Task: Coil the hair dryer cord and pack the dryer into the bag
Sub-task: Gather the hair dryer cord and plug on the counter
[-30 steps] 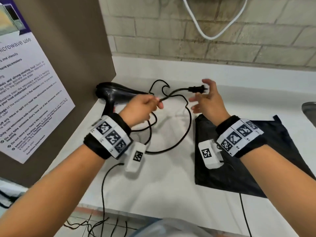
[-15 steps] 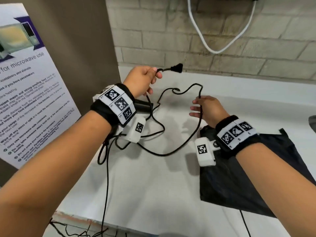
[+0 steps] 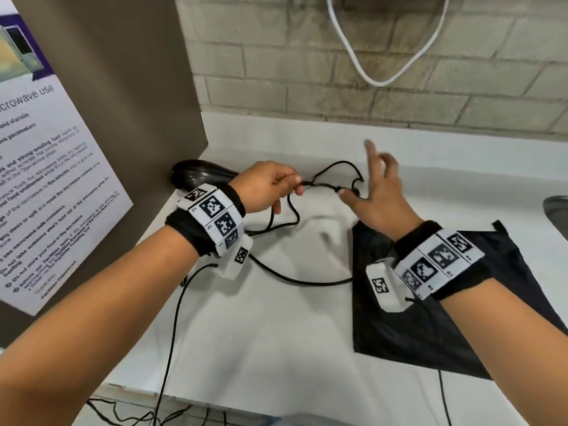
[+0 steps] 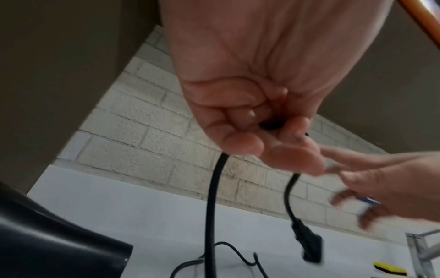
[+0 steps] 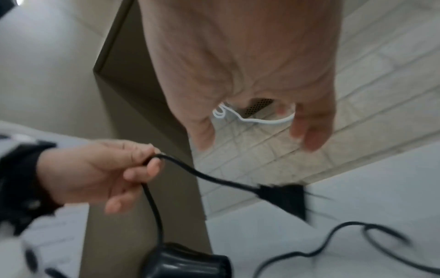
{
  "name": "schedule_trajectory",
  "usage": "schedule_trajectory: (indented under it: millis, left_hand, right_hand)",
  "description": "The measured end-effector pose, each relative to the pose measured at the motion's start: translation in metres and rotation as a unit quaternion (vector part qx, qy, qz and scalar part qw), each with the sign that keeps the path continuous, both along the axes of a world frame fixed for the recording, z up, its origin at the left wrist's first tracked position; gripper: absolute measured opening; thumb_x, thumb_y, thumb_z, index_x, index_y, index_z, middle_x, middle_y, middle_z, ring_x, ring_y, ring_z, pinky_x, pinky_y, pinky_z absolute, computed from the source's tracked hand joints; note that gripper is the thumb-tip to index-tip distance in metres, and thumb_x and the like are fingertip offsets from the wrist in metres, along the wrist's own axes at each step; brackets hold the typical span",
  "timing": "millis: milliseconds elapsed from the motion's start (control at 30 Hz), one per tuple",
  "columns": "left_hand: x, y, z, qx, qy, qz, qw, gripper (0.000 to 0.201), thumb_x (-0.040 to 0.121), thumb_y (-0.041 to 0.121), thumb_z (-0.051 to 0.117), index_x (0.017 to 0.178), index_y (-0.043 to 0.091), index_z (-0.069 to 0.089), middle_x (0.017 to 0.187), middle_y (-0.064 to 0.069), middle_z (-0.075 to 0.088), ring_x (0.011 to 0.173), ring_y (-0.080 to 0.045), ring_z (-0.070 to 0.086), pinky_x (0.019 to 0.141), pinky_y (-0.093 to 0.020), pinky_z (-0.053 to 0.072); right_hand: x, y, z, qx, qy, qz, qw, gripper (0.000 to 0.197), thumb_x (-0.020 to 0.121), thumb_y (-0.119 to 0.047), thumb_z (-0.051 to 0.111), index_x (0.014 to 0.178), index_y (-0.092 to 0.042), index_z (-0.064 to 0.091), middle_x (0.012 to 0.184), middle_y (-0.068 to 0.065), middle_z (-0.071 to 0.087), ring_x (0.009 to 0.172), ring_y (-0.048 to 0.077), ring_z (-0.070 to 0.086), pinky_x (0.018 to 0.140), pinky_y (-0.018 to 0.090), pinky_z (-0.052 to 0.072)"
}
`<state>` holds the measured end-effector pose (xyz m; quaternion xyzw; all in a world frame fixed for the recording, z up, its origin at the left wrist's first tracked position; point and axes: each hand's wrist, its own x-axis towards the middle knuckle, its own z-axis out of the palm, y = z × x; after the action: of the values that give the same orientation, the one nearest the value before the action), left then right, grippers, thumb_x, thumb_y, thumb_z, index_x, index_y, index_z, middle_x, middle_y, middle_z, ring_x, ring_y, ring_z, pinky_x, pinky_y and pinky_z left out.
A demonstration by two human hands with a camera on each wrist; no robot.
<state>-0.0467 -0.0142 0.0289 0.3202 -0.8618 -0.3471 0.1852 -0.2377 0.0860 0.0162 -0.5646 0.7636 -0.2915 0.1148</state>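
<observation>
The black hair dryer [image 3: 199, 176] lies at the back left of the white counter [image 3: 276, 348], partly hidden by my left wrist. My left hand [image 3: 270, 186] pinches its black cord [image 3: 295, 279] close to the plug [image 5: 283, 195], which dangles to the right of the fingers. The rest of the cord lies in loose loops on the counter. My right hand [image 3: 378, 192] hovers just right of the plug with fingers spread and blurred, holding nothing. The black bag [image 3: 445, 318] lies flat on the counter under my right wrist.
A brown panel [image 3: 138, 103] with a microwave poster stands at the left. A white cable [image 3: 381, 81] hangs on the brick wall behind. A metal sink edge [image 3: 556, 207] shows at the far right. Thin black wires [image 3: 172, 333] run off the counter's front edge.
My left hand has come down from near the wall to just above the counter, still pinching the cord by the plug. My right hand has let go of the cord loop and spread its fingers.
</observation>
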Motion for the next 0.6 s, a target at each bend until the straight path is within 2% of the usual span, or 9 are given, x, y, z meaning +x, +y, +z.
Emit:
schedule_trajectory:
  millis: [67,100,167,233,333,400,433,500,600]
  left_hand:
    - [0.002,0.008,0.002,-0.013,-0.032,-0.03,0.999,0.031,0.098,0.021,0.041,0.073,0.028,0.057,0.066,-0.001,0.048,0.043,-0.003,0.057,0.056,-0.02,0.04]
    - [0.005,0.01,0.005,-0.008,-0.032,-0.032,0.999,0.03,0.098,0.021,0.04,0.074,0.026,0.057,0.065,0.001,0.048,0.043,-0.004,0.057,0.052,-0.016,0.039]
    - [0.014,0.01,0.01,0.031,0.004,-0.024,0.999,0.03,0.099,0.018,0.039,0.075,0.02,0.057,0.06,0.008,0.05,0.043,-0.004,0.056,0.046,-0.014,0.037]
    - [0.029,0.007,0.012,0.061,0.035,-0.014,0.997,0.03,0.099,0.018,0.04,0.075,0.022,0.057,0.066,0.006,0.052,0.044,-0.003,0.056,0.044,-0.016,0.036]
    - [0.05,0.006,0.007,0.087,0.049,0.016,0.995,0.009,0.093,0.017,0.052,0.093,0.021,0.06,0.085,-0.002,0.06,0.053,-0.001,0.059,0.046,-0.017,0.039]
    - [0.059,0.004,-0.003,0.079,-0.027,0.059,0.995,0.032,0.087,0.023,0.063,0.118,0.019,0.054,0.109,-0.003,0.06,0.066,-0.009,0.063,0.056,-0.016,0.047]
    - [0.064,0.004,-0.01,0.055,-0.124,0.08,0.988,0.046,0.085,0.03,0.065,0.127,0.02,0.049,0.119,-0.002,0.056,0.071,-0.015,0.064,0.066,-0.018,0.048]
    - [0.069,0.004,-0.024,0.023,-0.306,0.099,0.947,0.053,0.087,0.042,0.058,0.133,0.022,0.044,0.129,-0.002,0.051,0.064,-0.017,0.063,0.077,-0.021,0.044]
    - [0.07,0.01,-0.033,0.079,-0.373,0.058,0.923,0.049,0.095,0.053,0.029,0.119,0.023,0.058,0.117,-0.001,0.061,0.06,-0.013,0.057,0.087,-0.027,0.04]
  right_hand:
    - [0.016,-0.01,0.007,0.047,0.175,0.068,0.981,0.055,0.092,-0.043,0.045,0.142,-0.037,0.024,0.151,0.001,0.02,0.135,0.031,0.02,0.109,0.054,0.017]
    - [0.022,-0.017,0.007,0.074,0.209,0.105,0.97,0.038,0.095,-0.04,0.038,0.133,-0.034,0.04,0.142,-0.001,0.038,0.133,0.027,0.028,0.109,0.056,0.014]
    - [0.033,-0.024,0.007,0.096,0.095,0.186,0.973,0.027,0.099,-0.028,0.031,0.093,-0.022,0.057,0.091,0.001,0.064,0.099,0.023,0.056,0.099,0.046,0.033]
    - [0.039,-0.026,0.006,0.069,-0.084,0.226,0.968,0.035,0.1,-0.021,0.031,0.071,-0.021,0.05,0.06,-0.002,0.048,0.059,0.014,0.049,0.066,0.029,0.043]
    - [0.04,-0.026,0.011,0.018,-0.138,0.231,0.963,0.039,0.101,-0.021,0.03,0.072,-0.017,0.055,0.059,-0.007,0.037,0.045,-0.002,0.04,0.049,0.007,0.033]
    - [0.038,-0.027,0.014,-0.01,-0.122,0.237,0.964,0.032,0.101,-0.014,0.032,0.079,-0.01,0.055,0.06,-0.008,0.037,0.047,-0.007,0.043,0.052,0.006,0.033]
    - [0.036,-0.029,0.014,-0.024,-0.112,0.232,0.966,0.028,0.1,-0.011,0.032,0.083,-0.009,0.055,0.061,-0.009,0.039,0.049,-0.008,0.043,0.054,0.008,0.032]
    - [0.031,-0.031,0.013,-0.044,-0.102,0.222,0.969,0.023,0.098,-0.005,0.035,0.09,-0.006,0.056,0.063,-0.01,0.041,0.048,-0.006,0.042,0.054,0.01,0.031]
    - [0.023,-0.031,0.007,-0.081,-0.108,0.197,0.971,0.021,0.095,0.002,0.037,0.098,0.004,0.058,0.066,-0.014,0.044,0.048,-0.008,0.044,0.052,0.006,0.033]
